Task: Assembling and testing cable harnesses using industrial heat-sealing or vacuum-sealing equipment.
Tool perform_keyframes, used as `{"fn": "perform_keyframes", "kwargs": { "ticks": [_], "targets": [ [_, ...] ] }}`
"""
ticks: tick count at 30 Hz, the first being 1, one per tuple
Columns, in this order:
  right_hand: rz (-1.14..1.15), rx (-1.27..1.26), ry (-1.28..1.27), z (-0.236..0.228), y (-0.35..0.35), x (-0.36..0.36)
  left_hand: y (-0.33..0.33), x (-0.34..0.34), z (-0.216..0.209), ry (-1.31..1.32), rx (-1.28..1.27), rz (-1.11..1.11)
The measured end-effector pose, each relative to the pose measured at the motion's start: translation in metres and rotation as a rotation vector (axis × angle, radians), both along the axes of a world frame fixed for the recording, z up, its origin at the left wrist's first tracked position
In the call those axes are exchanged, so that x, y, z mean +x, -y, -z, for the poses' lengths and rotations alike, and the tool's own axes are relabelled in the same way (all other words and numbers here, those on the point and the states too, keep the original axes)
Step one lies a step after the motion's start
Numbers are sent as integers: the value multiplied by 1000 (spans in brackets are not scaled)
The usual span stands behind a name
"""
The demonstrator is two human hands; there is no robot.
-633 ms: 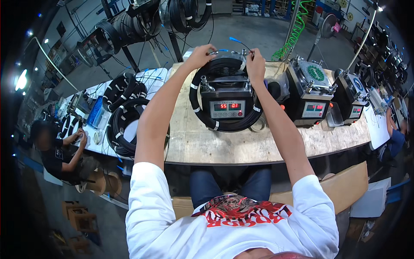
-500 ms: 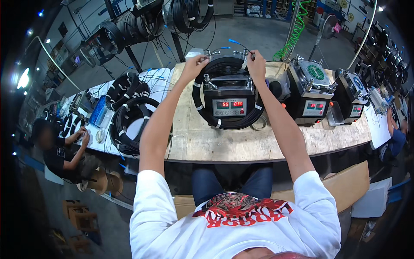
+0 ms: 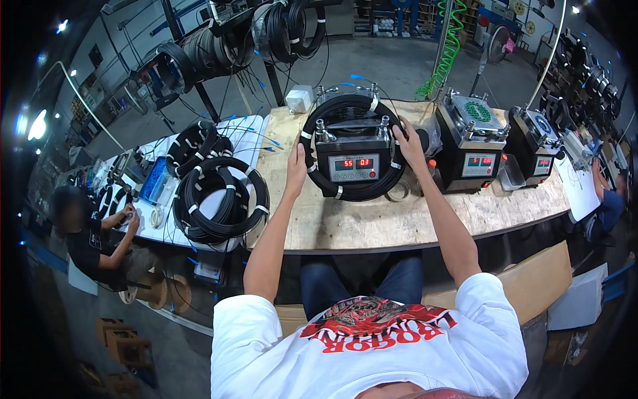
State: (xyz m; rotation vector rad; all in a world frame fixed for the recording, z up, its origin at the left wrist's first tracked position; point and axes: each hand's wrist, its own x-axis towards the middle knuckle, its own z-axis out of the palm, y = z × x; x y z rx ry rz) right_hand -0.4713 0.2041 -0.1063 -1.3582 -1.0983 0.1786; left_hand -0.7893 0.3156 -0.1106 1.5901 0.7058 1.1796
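Observation:
A large coil of black cable (image 3: 365, 194), tied with white bands, stands tilted around the front of a black benchtop machine (image 3: 324, 166) with a lit red display. On its left side, my left hand (image 3: 297, 165) is closed round the coil, the fingers partly hidden behind it. Higher up on the opposite side, my right hand (image 3: 409, 141) grips the coil with fingers curled over it. Behind the coil's top, a cable end with a blue connector (image 3: 357, 77) sticks out near the machine's metal clamp posts.
Two similar machines (image 3: 473, 143) (image 3: 537, 136) stand to the right on the wooden bench (image 3: 299, 223). More black coils (image 3: 216, 219) lie on the white table at left, where a person (image 3: 100, 233) works. A white box (image 3: 300, 98) sits at the bench's back edge. A green spiral hose (image 3: 448, 53) hangs behind.
Both hands have come down from the cable ends at the machine's back to the coil's sides. The right hand has let go of the blue-tipped cable.

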Motion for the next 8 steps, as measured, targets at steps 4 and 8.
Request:
{"fn": "perform_keyframes", "kwargs": {
  "ticks": [4, 8],
  "targets": [
    [-137, -205, 0, -14, 8, -10, -20, -13, 9, 19, -56, 53],
    [-82, -63, 28, -2, 5, 5, 3, -5, -26, 9, -193, 68]
  ]
}}
